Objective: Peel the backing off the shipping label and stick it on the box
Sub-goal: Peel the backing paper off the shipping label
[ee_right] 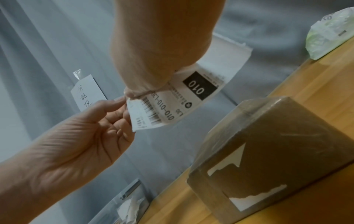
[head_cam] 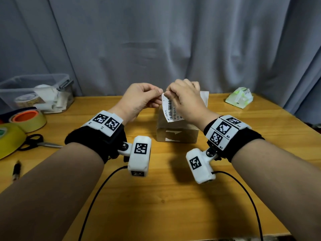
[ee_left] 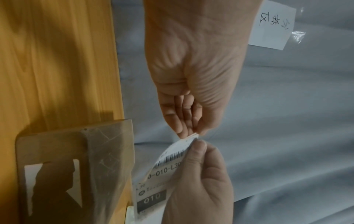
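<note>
Two forearms reach in over the wooden table (head_cam: 156,197), white camera pods hanging under the wrists. Up ahead, the left hand (head_cam: 139,100) pinches the top corner of the shipping label (head_cam: 171,108) between thumb and fingertips, and the right hand (head_cam: 185,100) pinches that same corner right beside it. The label hangs in the air just above the brown box (head_cam: 177,133), which sits mid-table with torn white scraps on its front.
</note>
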Available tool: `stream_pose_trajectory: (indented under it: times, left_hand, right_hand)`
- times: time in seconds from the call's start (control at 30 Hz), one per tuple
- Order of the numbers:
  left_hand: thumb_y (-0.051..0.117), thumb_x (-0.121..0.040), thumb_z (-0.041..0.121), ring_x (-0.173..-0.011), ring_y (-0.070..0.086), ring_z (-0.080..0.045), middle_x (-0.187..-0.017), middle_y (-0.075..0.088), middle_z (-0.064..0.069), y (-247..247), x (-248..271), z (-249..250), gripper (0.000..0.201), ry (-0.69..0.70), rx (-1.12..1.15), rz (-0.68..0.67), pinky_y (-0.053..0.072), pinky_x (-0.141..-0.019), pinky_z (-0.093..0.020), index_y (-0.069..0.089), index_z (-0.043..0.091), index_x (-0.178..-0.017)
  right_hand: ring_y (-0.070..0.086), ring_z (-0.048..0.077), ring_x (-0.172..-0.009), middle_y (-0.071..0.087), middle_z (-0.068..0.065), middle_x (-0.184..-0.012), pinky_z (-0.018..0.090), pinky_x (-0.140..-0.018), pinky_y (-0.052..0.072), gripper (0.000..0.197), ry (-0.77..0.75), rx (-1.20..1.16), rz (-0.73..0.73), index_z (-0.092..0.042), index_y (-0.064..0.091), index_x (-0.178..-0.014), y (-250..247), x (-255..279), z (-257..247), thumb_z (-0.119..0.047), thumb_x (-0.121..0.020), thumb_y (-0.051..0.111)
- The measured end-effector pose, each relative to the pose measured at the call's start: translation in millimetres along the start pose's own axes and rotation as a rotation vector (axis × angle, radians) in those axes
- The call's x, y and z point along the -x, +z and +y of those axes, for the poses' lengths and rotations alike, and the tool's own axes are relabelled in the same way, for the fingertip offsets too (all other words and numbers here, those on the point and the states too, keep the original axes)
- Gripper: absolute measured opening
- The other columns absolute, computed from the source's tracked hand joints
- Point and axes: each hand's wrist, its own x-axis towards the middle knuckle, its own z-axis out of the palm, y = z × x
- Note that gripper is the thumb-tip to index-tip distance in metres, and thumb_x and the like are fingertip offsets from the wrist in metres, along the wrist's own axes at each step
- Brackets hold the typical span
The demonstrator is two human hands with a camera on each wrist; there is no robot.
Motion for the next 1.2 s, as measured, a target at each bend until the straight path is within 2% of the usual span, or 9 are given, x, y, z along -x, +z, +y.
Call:
stream_pose_trajectory:
  times: [0.23,0.33,0.43,0.5,0.63,0.77,0.87,1.03,1.2]
  left_hand:
    - [0.059,-0.087,0.009,-0.054,0.059,-0.004,-0.067,0.064,-0.004,-2,3,0,0.011,-0.023,-0.065,-0.050,0.052,-0.054,-0.014,0.065,0.007,-0.078]
    - [0.057,-0.088,0.008,-0.053,0.058,-0.004,-0.066,0.063,-0.003,-2,1,-1,0.012,-0.026,-0.069,-0.054,0.052,-0.055,-0.014,0.063,0.007,-0.077]
    - [0.054,-0.091,0.008,-0.052,0.055,-0.002,-0.068,0.058,-0.004,-1,-1,-5,0.015,-0.010,-0.067,0.000,0.050,-0.055,-0.013,0.060,0.010,-0.077]
    - [0.052,-0.092,0.008,-0.050,0.053,-0.001,-0.066,0.055,-0.002,1,-3,-8,0.018,0.017,-0.052,0.077,0.049,-0.054,-0.011,0.057,0.012,-0.075]
    - [0.050,-0.093,0.009,-0.057,0.054,-0.003,-0.069,0.057,-0.002,6,-6,-13,0.017,0.089,0.043,0.223,0.050,-0.058,-0.012,0.057,0.013,-0.078]
    - [0.050,-0.093,0.008,-0.058,0.057,-0.003,-0.072,0.060,-0.003,13,-8,-13,0.016,0.117,0.105,0.234,0.050,-0.059,-0.012,0.057,0.013,-0.080]
    - [0.051,-0.093,0.008,-0.058,0.059,-0.002,-0.071,0.061,-0.002,15,-10,-12,0.017,0.137,0.080,0.199,0.051,-0.061,-0.012,0.059,0.013,-0.078]
    - [0.049,-0.094,0.008,-0.063,0.059,-0.005,-0.072,0.062,-0.003,15,-9,-10,0.019,0.139,0.002,0.136,0.052,-0.067,-0.014,0.062,0.011,-0.080]
    - [0.049,-0.093,0.007,-0.064,0.058,-0.007,-0.072,0.061,-0.005,13,-12,-8,0.016,0.122,-0.049,0.132,0.053,-0.067,-0.014,0.063,0.005,-0.087]
  right_hand:
    - [0.050,0.025,-0.091,0.061,0.003,-0.088,0.024,-0.075,0.013,0.027,-0.053,0.020,-0.020,-0.015,0.062,-0.087,2,0,0,-0.034,-0.094,0.043]
    - [0.051,0.026,-0.094,0.060,0.003,-0.092,0.028,-0.081,0.018,0.026,-0.044,0.034,-0.012,-0.017,0.062,-0.089,2,1,-1,-0.036,-0.093,0.046]
    - [0.048,0.024,-0.104,0.056,0.004,-0.105,0.031,-0.093,0.023,0.023,0.018,0.095,0.064,-0.019,0.060,-0.097,0,3,-3,-0.039,-0.087,0.053]
    - [0.048,0.024,-0.102,0.055,0.006,-0.106,0.032,-0.091,0.029,0.022,0.063,0.095,0.135,-0.018,0.059,-0.098,0,2,-6,-0.036,-0.085,0.056]
    - [0.057,0.022,-0.088,0.065,0.008,-0.093,0.035,-0.083,0.046,0.015,0.178,-0.246,0.038,-0.010,0.065,-0.087,3,-3,-14,-0.024,-0.086,0.061]
    - [0.067,0.019,-0.084,0.070,0.005,-0.089,0.037,-0.082,0.056,0.015,0.328,-0.547,0.047,-0.008,0.069,-0.095,8,-6,-15,-0.018,-0.084,0.065]
    - [0.067,0.023,-0.083,0.068,0.011,-0.088,0.036,-0.076,0.059,0.017,0.383,-0.757,0.040,-0.001,0.066,-0.100,8,-7,-15,-0.009,-0.085,0.063]
    - [0.066,0.018,-0.069,0.068,0.011,-0.080,0.030,-0.068,0.058,0.014,0.394,-0.787,0.033,-0.001,0.066,-0.098,10,-8,-13,-0.007,-0.087,0.061]
    - [0.063,0.013,-0.065,0.065,0.003,-0.072,0.025,-0.066,0.057,0.016,0.410,-0.801,-0.004,0.001,0.067,-0.099,11,-11,-13,-0.005,-0.090,0.056]
